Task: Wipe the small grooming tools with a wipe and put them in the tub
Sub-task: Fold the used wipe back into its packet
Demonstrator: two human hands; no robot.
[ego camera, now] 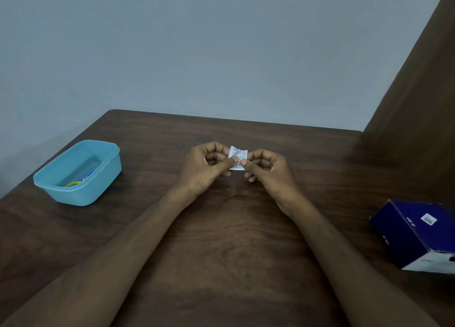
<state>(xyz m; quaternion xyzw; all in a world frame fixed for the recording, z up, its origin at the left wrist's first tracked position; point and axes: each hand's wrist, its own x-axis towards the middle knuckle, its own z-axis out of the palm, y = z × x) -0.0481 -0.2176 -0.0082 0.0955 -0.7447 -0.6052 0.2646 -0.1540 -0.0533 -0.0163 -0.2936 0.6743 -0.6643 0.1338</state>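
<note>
A small white wipe sachet [237, 154] with printed text is held upright above the middle of the dark wooden table [234, 240]. My left hand [209, 169] pinches its left edge and my right hand [268, 171] pinches its right edge, thumbs nearly touching at its lower part. A light blue plastic tub [103, 179] stands at the table's left, far from both hands. Inside it lie small tools: a yellow ring-shaped piece [73, 183] and a blue and white item [89, 174], partly hidden by the tub wall.
A dark blue cardboard box [416, 230] with a white label lies at the right edge of the table. A grey wall stands behind the table's far edge, and a brown panel rises at the right.
</note>
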